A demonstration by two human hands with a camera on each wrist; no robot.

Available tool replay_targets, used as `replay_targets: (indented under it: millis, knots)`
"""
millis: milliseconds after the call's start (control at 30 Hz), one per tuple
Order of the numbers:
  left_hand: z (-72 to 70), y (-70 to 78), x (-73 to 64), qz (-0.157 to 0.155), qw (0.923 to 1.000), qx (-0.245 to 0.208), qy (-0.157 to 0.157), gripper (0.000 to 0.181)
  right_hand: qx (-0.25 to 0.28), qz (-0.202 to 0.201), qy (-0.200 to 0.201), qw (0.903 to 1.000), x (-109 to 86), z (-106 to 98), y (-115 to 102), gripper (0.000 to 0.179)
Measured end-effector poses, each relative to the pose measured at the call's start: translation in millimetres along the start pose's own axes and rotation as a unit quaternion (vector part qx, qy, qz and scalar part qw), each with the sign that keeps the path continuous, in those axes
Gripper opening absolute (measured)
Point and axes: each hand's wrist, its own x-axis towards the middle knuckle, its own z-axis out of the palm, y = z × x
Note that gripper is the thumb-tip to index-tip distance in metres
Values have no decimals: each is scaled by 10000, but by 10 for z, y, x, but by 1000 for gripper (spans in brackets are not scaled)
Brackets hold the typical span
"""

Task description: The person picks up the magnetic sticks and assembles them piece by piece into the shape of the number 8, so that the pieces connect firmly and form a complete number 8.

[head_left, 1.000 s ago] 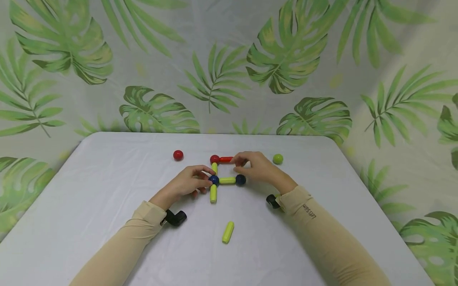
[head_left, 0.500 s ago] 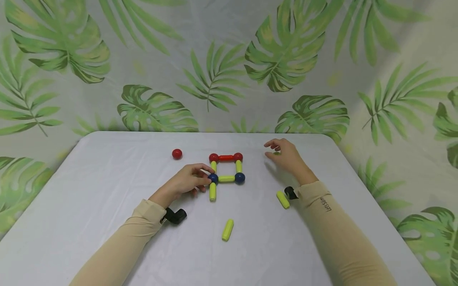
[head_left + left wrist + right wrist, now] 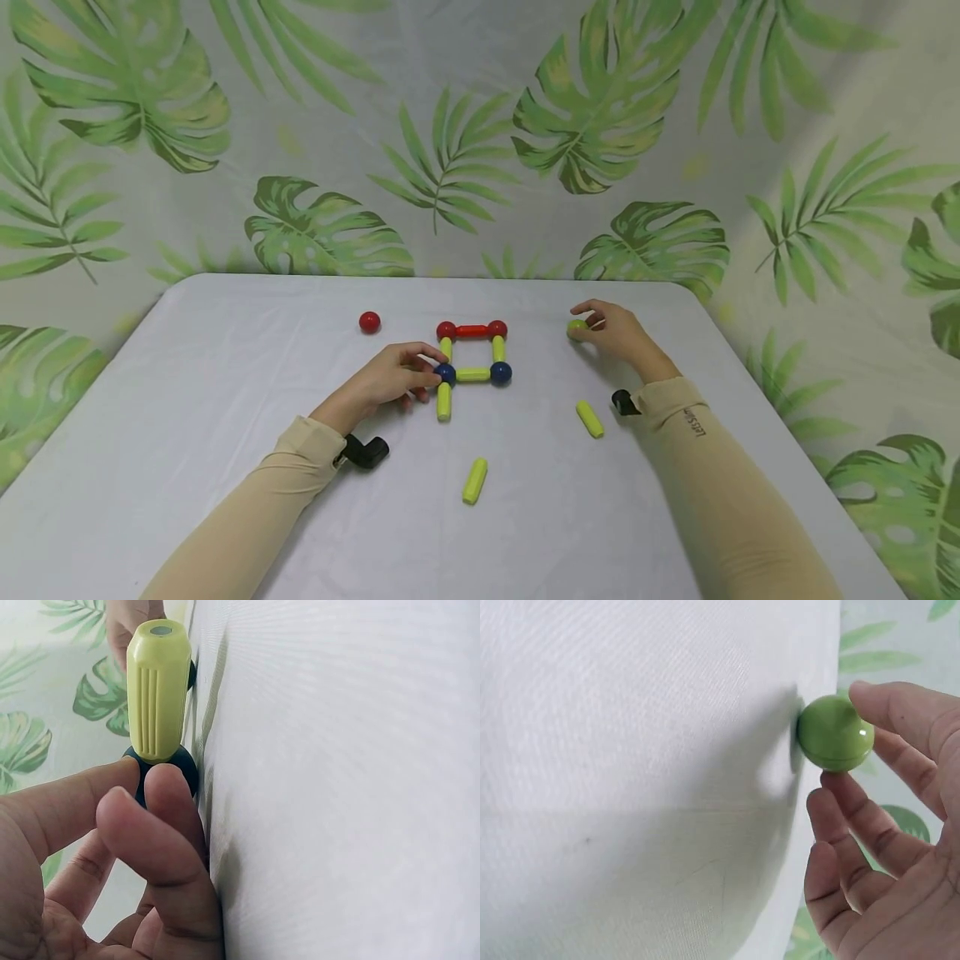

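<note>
My left hand [image 3: 386, 380] pinches the blue ball [image 3: 446, 372] at the near left corner of a small square of balls and rods. From that ball a yellow-green rod [image 3: 157, 690] sticks out toward me. The square has two red balls and a red rod [image 3: 472, 331] along its far side. A second blue ball [image 3: 501, 372] forms the near right corner, with yellow-green rods along the other sides. At the right, my right hand [image 3: 622, 335] holds a green ball [image 3: 834, 735] between thumb and fingers, low at the tabletop.
A loose red ball [image 3: 370, 322] lies left of the square. One loose yellow-green rod [image 3: 589, 418] rests near the right wrist, another rod [image 3: 475, 481] closer to me. The white-covered table [image 3: 337, 533] ends at a leaf-patterned cloth [image 3: 480, 142] behind.
My right hand has left the square's far right corner, moved right and taken hold of the green ball. The left hand stays at the blue ball.
</note>
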Motion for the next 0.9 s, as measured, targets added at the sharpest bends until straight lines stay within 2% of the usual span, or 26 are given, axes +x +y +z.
replay_targets:
  millis: [133, 300, 533, 900]
  knots:
    - [-4, -6, -6, 26, 10000, 22, -18, 32, -76, 25, -103, 9999, 19, 16, 37, 46]
    - [-1, -2, -3, 45, 10000, -12, -33, 31, -112, 151, -230, 9996, 2, 25, -16, 42]
    - [-3, 16, -22, 51, 9999, -29, -83, 30, -99, 368, -211, 9991, -36, 17, -72, 42]
    - [-5, 9, -24, 36, 10000, -64, -39, 31, -114, 150, -123, 9997, -112, -4, -110, 46]
